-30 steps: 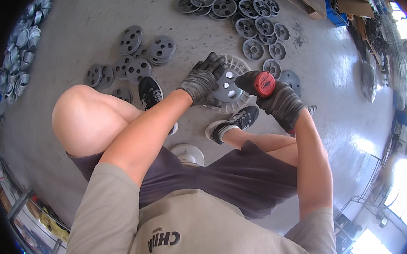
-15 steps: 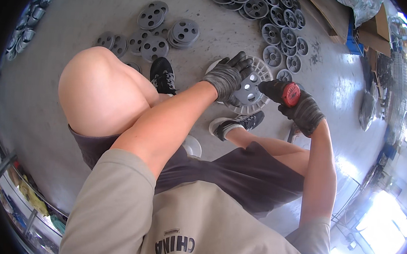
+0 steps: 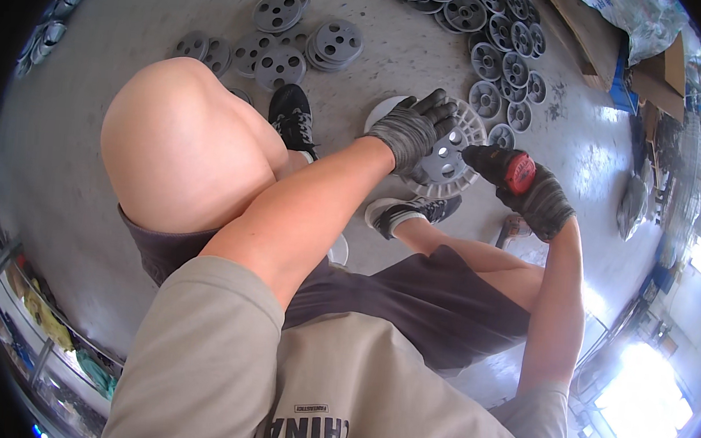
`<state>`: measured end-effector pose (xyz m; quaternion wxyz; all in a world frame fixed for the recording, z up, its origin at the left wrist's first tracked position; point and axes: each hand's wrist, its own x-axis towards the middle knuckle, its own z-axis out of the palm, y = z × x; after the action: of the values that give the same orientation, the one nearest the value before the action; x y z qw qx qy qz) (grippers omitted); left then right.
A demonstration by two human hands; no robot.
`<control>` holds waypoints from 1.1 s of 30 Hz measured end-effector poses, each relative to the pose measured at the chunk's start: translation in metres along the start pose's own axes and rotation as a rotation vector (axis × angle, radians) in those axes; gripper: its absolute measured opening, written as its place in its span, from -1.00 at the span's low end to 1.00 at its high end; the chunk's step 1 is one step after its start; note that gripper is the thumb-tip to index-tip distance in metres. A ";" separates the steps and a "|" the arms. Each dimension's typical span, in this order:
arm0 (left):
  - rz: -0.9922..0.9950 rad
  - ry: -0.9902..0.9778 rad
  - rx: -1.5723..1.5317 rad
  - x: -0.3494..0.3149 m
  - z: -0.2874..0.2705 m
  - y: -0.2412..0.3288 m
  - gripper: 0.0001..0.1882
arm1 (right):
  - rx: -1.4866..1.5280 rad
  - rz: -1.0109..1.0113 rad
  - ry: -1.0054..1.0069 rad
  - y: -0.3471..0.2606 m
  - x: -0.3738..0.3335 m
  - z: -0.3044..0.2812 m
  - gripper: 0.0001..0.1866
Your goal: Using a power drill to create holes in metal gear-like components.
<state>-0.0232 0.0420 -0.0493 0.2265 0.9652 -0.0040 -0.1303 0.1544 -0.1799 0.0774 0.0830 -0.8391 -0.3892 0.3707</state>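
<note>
In front of me a grey disc with round holes (image 3: pixel 447 162) lies on a pale round piece with a ribbed rim (image 3: pixel 476 130). My left hand (image 3: pixel 409 133), in a dark grey knit glove, rests on the disc's left side with its fingers stretched out and the thumb apart. My right hand (image 3: pixel 547 205), gloved alike, is closed around a black and red power drill (image 3: pixel 520 174). The drill's dark nose points left, over the right part of the disc; whether its tip touches the disc I cannot tell. Part of the disc is hidden under my left hand.
Stacked grey discs (image 3: pixel 280 67) lie on the floor at the far left. Several dark spoked wheels (image 3: pixel 488 61) are heaped at the far right, beside cardboard (image 3: pixel 660 79) and a clear plastic bag (image 3: pixel 629 23). My shoes (image 3: pixel 292 120) flank the ribbed piece.
The view has shifted a little, so floor things and both hands appear further right. My left hand stays on the disc, and the drill keeps about the same place over its right side.
</note>
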 end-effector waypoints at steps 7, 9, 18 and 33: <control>0.010 -0.019 -0.004 -0.003 -0.006 0.000 0.32 | 0.035 0.012 -0.010 -0.005 0.001 -0.004 -0.44; 0.013 -0.012 -0.013 -0.003 -0.005 0.000 0.31 | 0.039 0.046 -0.034 -0.008 0.000 -0.005 -0.44; 0.013 0.017 -0.012 -0.002 -0.001 -0.001 0.30 | -0.046 -0.027 -0.026 0.006 0.003 -0.004 -0.41; 0.013 0.160 0.036 0.010 0.028 -0.006 0.05 | -0.072 -0.064 -0.130 -0.011 0.006 -0.019 -0.40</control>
<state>-0.0210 0.0346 -0.0785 0.2096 0.9764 0.0057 -0.0513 0.1635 -0.1650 0.0918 0.0392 -0.8029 -0.4335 0.4074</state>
